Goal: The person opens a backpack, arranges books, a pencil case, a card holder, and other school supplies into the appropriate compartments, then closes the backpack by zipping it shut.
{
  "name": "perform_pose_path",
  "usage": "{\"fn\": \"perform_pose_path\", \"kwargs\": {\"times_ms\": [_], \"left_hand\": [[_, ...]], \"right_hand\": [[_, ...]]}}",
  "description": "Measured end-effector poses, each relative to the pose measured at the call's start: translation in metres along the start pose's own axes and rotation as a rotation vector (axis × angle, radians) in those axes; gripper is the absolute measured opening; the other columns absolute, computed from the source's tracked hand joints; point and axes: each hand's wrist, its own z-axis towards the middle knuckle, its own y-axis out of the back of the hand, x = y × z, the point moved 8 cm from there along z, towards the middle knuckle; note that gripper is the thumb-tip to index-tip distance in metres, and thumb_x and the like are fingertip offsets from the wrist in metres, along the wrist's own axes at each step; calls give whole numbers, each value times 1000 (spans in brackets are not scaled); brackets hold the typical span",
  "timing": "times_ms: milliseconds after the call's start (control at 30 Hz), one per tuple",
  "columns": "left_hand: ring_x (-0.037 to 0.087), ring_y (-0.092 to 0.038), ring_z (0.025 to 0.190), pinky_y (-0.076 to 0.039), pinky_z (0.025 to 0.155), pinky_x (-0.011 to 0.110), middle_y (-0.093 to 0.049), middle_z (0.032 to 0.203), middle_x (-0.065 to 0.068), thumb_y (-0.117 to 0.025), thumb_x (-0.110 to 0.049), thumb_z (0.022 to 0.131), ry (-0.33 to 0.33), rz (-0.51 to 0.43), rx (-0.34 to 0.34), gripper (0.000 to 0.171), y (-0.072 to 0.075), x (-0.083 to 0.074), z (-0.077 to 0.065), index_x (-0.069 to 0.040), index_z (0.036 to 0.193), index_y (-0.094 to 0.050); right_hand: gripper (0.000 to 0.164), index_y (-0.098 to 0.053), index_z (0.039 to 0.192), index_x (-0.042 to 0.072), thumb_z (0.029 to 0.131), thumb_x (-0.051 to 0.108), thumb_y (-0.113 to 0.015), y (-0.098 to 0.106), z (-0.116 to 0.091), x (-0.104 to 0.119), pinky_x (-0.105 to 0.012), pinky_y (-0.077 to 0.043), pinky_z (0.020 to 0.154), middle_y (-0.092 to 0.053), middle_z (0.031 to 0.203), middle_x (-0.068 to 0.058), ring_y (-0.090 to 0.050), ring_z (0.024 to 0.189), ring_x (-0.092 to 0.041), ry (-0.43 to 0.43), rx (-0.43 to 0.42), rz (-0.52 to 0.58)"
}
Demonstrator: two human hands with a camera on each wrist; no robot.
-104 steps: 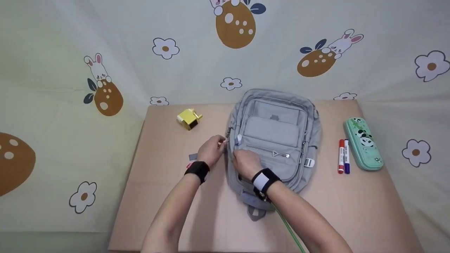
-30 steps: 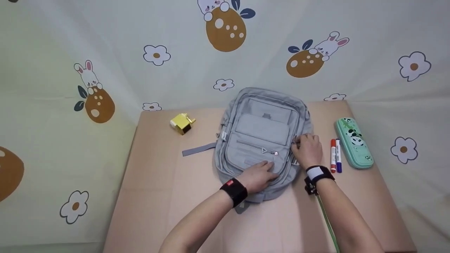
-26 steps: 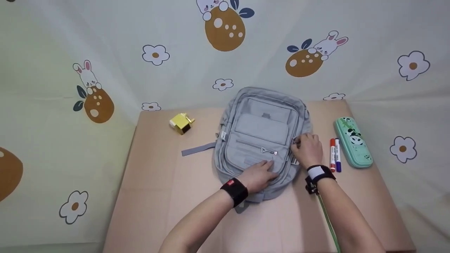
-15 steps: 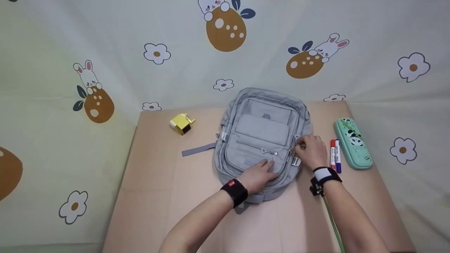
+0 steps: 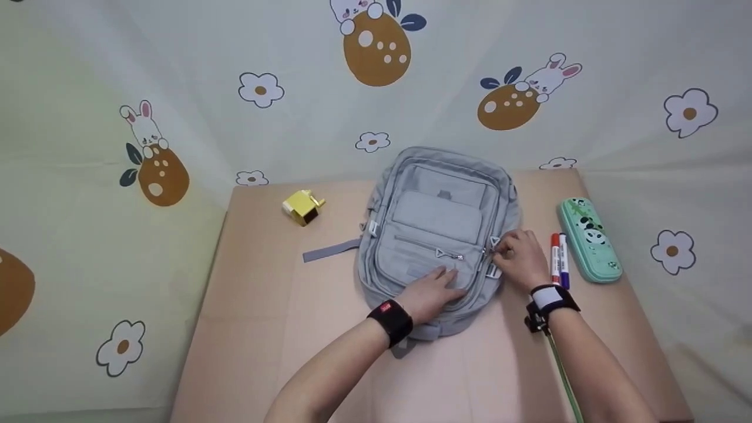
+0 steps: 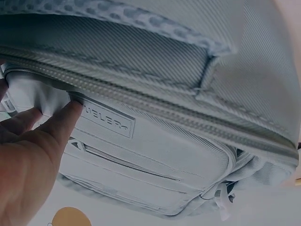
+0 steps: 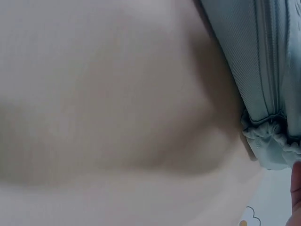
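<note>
A grey backpack (image 5: 437,211) lies front side up on the table, its top handle end towards me in the head view. My left hand (image 5: 430,296) rests on its lower front with fingers spread; in the left wrist view the fingertips press beside a raised label (image 6: 108,117). At the bag's right side, my right hand (image 5: 521,259) pinches a zipper pull (image 5: 494,241) between thumb and curled fingers. A second zipper pull (image 5: 449,254) lies on the front pocket. The right wrist view catches only a sliver of that hand at its edge.
A yellow pencil sharpener with a crank (image 5: 302,207) stands at the back left. Right of the bag lie a red marker (image 5: 555,258), a blue-capped marker (image 5: 564,261) and a green panda pencil case (image 5: 590,241). A grey strap (image 5: 331,251) sticks out left.
Both hands have gone from the bag's left side: the left onto its front, the right to its right side. During the last second the right hand slid slightly towards me along the zipper.
</note>
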Motion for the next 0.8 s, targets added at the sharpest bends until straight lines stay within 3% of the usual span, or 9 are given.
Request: {"fn": "perform_pose_path", "kwargs": {"times_ms": [167,333,500,567,800], "left_hand": [[35,-35,147,-39,113,42,-40,160,12,-53,-12,105,1,0,-15,48,0,-1,-1,-31,149,-55],[36,-37,146,-44,109,42,-41,159,13,-50,-15,107,1,9,-43,44,0,-1,-1,-31,147,-57],[35,-35,147,-41,112,41,-39,160,12,-50,-16,107,10,12,-24,45,-2,1,-1,-32,149,-55],[35,-35,147,-40,113,41,-38,161,12,-50,-15,107,12,10,-12,45,-2,0,-1,-32,149,-54],[35,-36,146,-39,113,40,-39,160,12,-53,-14,106,2,33,-10,47,-1,-1,0,-31,149,-54]], "right_hand": [[8,-70,82,8,76,8,-75,-3,-3,4,-47,-42,86,-64,96,-10,-52,97,-34,39,4,-21],[24,-67,98,3,75,5,-72,-2,-5,16,-51,-45,85,-63,102,-15,-55,96,-37,140,-58,-72],[39,-69,115,4,77,11,-76,-14,-7,34,-54,-45,90,-62,118,-17,-56,105,-38,293,29,-157],[37,-70,114,4,79,13,-76,-18,-7,35,-54,-46,90,-63,118,-16,-56,105,-37,285,54,-154],[23,-68,98,6,87,24,-78,-22,-3,25,-51,-46,86,-62,108,-15,-55,101,-35,89,96,-74]]}}
